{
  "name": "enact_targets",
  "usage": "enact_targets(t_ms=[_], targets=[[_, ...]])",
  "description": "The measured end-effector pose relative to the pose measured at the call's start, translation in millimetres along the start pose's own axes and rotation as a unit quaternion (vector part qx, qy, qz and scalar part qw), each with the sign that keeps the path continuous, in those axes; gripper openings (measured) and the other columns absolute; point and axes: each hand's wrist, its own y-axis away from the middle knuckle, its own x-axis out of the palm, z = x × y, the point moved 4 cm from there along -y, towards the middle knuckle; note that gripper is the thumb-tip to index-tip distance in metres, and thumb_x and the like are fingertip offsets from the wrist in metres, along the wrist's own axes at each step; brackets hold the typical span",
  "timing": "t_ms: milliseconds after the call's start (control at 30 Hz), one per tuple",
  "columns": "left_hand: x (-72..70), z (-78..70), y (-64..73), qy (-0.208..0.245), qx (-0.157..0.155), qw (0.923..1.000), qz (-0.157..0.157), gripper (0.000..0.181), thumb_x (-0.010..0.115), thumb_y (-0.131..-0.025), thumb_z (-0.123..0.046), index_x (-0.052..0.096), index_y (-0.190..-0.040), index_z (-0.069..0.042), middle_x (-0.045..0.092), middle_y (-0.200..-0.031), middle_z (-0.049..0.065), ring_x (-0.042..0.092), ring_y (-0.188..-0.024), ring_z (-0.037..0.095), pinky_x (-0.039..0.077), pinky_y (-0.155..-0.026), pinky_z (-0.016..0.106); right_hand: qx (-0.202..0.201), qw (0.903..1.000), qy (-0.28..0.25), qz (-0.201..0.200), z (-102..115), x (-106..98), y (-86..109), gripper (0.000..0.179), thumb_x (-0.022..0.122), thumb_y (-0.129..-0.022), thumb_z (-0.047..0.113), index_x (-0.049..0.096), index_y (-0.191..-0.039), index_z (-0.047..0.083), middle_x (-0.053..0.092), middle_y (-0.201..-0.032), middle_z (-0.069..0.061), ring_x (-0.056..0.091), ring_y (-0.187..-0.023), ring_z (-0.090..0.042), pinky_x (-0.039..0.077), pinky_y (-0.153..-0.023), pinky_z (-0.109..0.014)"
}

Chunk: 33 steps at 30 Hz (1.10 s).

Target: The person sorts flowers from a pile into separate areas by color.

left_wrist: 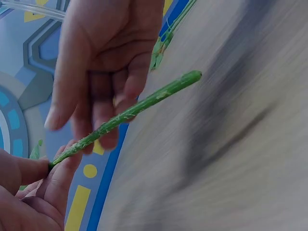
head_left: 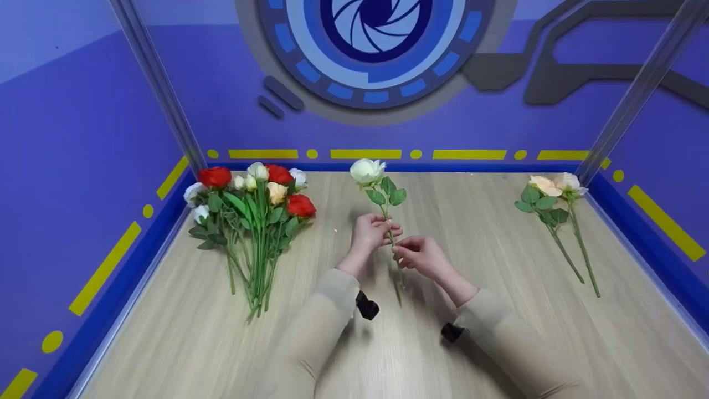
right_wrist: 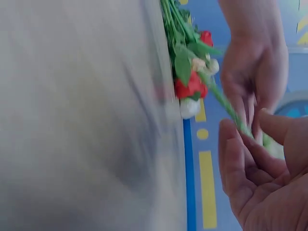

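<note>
A single white rose (head_left: 367, 172) with a green stem and leaves stands nearly upright over the middle of the table. My left hand (head_left: 372, 231) pinches its stem below the leaves between thumb and fingers. Lower down, my right hand (head_left: 424, 256) is at the stem, its fingers loosely bent. In the left wrist view the bare lower stem (left_wrist: 126, 115) passes in front of the right hand's fingers, and that thumb stands apart from it. The right wrist view shows the right hand (right_wrist: 262, 178) with its thumb spread from the fingers beside the stem.
A pile of red, white and peach flowers (head_left: 255, 221) lies on the table (head_left: 388, 354) at the left. Two pale peach roses (head_left: 548, 185) lie at the far right. Blue panels (head_left: 432, 133) enclose the back and sides.
</note>
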Motion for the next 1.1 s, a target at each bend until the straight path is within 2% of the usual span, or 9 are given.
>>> enact_targets(t_ms=[100, 200, 400, 533, 700, 833, 900, 967, 1100], targets=[[3.2, -0.5, 1.1, -0.007, 0.013, 0.9999, -0.001, 0.02, 0.055, -0.104, 0.0, 0.062, -0.12, 0.01, 0.076, -0.11, 0.025, 0.078, -0.098, 0.028, 0.062, -0.072, 0.024, -0.008, 0.9998, -0.01, -0.015, -5.4, 4.7, -2.9, 0.018, 0.07, -0.096, 0.006, 0.069, -0.102, -0.01, 0.073, -0.078, -0.005, 0.063, -0.062, -0.004, 0.055, -0.059, -0.019], [3.3, -0.1, 2.0, -0.008, 0.019, 0.9998, 0.003, 0.02, 0.056, -0.104, -0.001, 0.063, -0.12, 0.009, 0.077, -0.109, 0.025, 0.079, -0.097, 0.027, 0.062, -0.07, 0.023, -0.009, 0.9996, -0.015, -0.021, -7.4, 5.9, -4.5, 0.012, 0.07, -0.095, 0.002, 0.067, -0.097, -0.009, 0.07, -0.075, 0.0, 0.061, -0.06, -0.004, 0.054, -0.058, -0.021], [-6.2, -0.4, 2.1, -0.026, 0.009, 0.9995, 0.017, 0.029, 0.061, -0.103, -0.008, 0.064, -0.127, 0.008, 0.076, -0.111, 0.024, 0.079, -0.094, 0.026, 0.064, -0.075, 0.029, -0.003, 0.9994, -0.004, -0.034, -9.1, -1.2, -7.0, 0.01, 0.067, -0.096, -0.001, 0.067, -0.099, -0.01, 0.073, -0.081, -0.009, 0.062, -0.064, -0.004, 0.057, -0.061, -0.024], [-24.7, -1.3, 2.2, -0.06, 0.003, 0.9982, 0.008, 0.031, 0.064, -0.103, -0.015, 0.065, -0.127, 0.005, 0.077, -0.11, 0.022, 0.079, -0.092, 0.023, 0.064, -0.077, 0.03, 0.017, 0.9979, 0.015, -0.061, -12.3, -16.0, -8.5, 0.012, 0.068, -0.096, 0.001, 0.069, -0.102, -0.009, 0.075, -0.087, -0.013, 0.065, -0.067, -0.006, 0.059, -0.065, -0.027], [-62.6, -1.7, 2.8, -0.114, 0.011, 0.9927, -0.038, 0.029, 0.066, -0.102, -0.017, 0.066, -0.124, 0.001, 0.077, -0.107, 0.018, 0.077, -0.09, 0.021, 0.063, -0.077, 0.029, 0.046, 0.9951, 0.043, -0.076, -20.9, -39.7, -9.1, 0.015, 0.067, -0.098, 0.005, 0.069, -0.107, -0.007, 0.076, -0.095, -0.015, 0.066, -0.072, -0.007, 0.062, -0.072, -0.033], [-98.8, -5.0, 4.5, -0.162, 0.032, 0.9828, -0.083, 0.026, 0.066, -0.101, -0.013, 0.067, -0.121, 0.003, 0.076, -0.103, 0.018, 0.074, -0.087, 0.021, 0.059, -0.071, 0.025, 0.063, 0.9915, 0.066, -0.093, -31.2, -62.0, -10.5, 0.018, 0.066, -0.099, 0.007, 0.069, -0.11, -0.007, 0.075, -0.098, -0.015, 0.065, -0.073, -0.007, 0.059, -0.069, -0.027], [-117.4, -7.9, 6.6, -0.188, 0.046, 0.9755, -0.105, 0.024, 0.067, -0.099, -0.011, 0.068, -0.117, 0.006, 0.075, -0.099, 0.018, 0.072, -0.084, 0.022, 0.056, -0.067, 0.023, 0.066, 0.9896, 0.081, -0.099, -37.4, -74.3, -11.4, 0.02, 0.066, -0.099, 0.008, 0.069, -0.111, -0.007, 0.075, -0.097, -0.014, 0.065, -0.073, -0.007, 0.057, -0.066, -0.023], [-135.7, -11.4, 10.6, -0.224, 0.055, 0.9647, -0.127, 0.023, 0.069, -0.098, -0.011, 0.069, -0.114, 0.006, 0.074, -0.096, 0.017, 0.071, -0.083, 0.022, 0.052, -0.066, 0.022, 0.072, 0.9872, 0.095, -0.106, -43.2, -87.8, -11.2, 0.021, 0.065, -0.1, 0.009, 0.069, -0.113, -0.006, 0.074, -0.096, -0.013, 0.064, -0.074, -0.008, 0.055, -0.065, -0.021], [-170.7, -19.8, 19.6, -0.307, 0.061, 0.9334, -0.175, 0.018, 0.071, -0.097, -0.013, 0.071, -0.105, 0.003, 0.073, -0.097, 0.018, 0.069, -0.088, 0.028, 0.053, -0.074, 0.032, 0.081, 0.9827, 0.122, -0.113, -54.2, -116.5, -8.8, 0.023, 0.063, -0.101, 0.011, 0.069, -0.116, -0.005, 0.073, -0.097, -0.012, 0.063, -0.077, -0.009, 0.052, -0.065, -0.021]])
